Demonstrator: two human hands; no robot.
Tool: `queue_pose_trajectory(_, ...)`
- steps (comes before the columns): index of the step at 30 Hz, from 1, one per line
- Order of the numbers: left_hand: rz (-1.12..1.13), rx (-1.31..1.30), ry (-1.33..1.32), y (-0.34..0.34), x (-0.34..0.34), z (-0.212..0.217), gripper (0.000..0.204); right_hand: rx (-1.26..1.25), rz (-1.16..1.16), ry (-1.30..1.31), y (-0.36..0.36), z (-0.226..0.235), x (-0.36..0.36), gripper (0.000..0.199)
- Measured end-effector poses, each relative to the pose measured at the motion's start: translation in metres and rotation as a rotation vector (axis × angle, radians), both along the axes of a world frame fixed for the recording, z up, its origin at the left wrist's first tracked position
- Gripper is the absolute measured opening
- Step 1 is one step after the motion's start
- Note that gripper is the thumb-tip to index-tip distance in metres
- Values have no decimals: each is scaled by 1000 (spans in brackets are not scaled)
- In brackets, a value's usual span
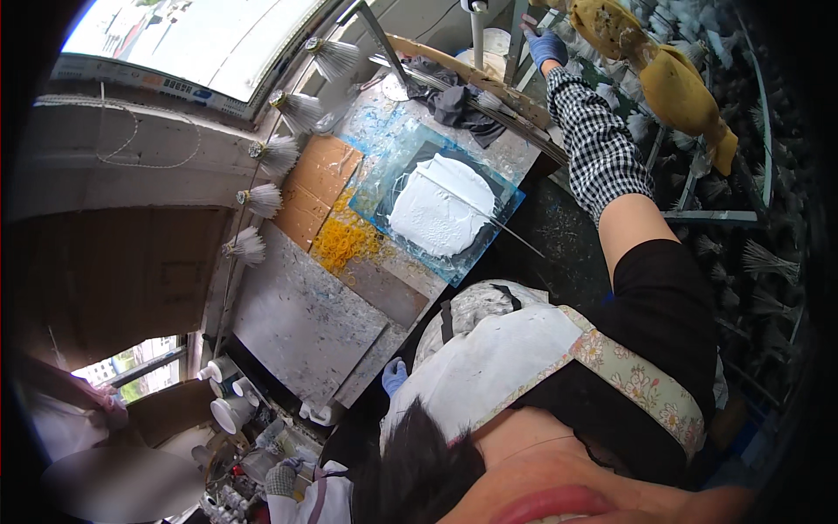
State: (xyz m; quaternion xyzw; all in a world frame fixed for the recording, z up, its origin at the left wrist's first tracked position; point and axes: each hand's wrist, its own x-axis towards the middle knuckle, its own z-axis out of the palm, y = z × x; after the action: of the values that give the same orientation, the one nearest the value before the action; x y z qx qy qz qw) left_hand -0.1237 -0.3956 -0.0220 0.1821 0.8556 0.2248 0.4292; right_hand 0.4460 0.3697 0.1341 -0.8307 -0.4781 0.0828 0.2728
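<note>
While outstretched, right hand (gloved) beside yellow moulds.

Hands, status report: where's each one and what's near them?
Right hand, blue-gloved, reaching up toward the yellow pads; grip unclear. Left hand, blue-gloved, low at the workbench edge, apparently empty. White paste on the glass slab untouched.

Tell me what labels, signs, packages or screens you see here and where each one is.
Label strip: long, narrow, white with small coloured marks, along the lower edge of the window frame, upper left.
White jars: round, plain, lower left beside the workbench; any labels too small to tell.
No screens in view.
</note>
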Motion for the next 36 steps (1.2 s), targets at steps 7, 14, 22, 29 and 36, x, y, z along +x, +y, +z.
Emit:
queue_pose_trajectory(7, -191, -162, 163, -37, 55, 2, 27, -69, 35, -39, -4, 11, -27, 60)
queue_pose_trajectory(14, -152, -46, 199, 51, 60, 48, 29, -42, -76, 56, -6, 16, -40, 60)
queue_pose_trajectory(22, -153, 61, 114, 40, 5, -12, 26, -97, -169, 78, -26, 28, -129, 52)
queue_pose_trajectory(29, -79, 163, 154, 63, -11, 28, 23, -12, 480, 913, -145, 21, -288, 33)
queue_pose_trajectory(36, -217, 569, 725, 184, -109, 149, 21, -246, 821, 828, -221, 80, -451, 51)
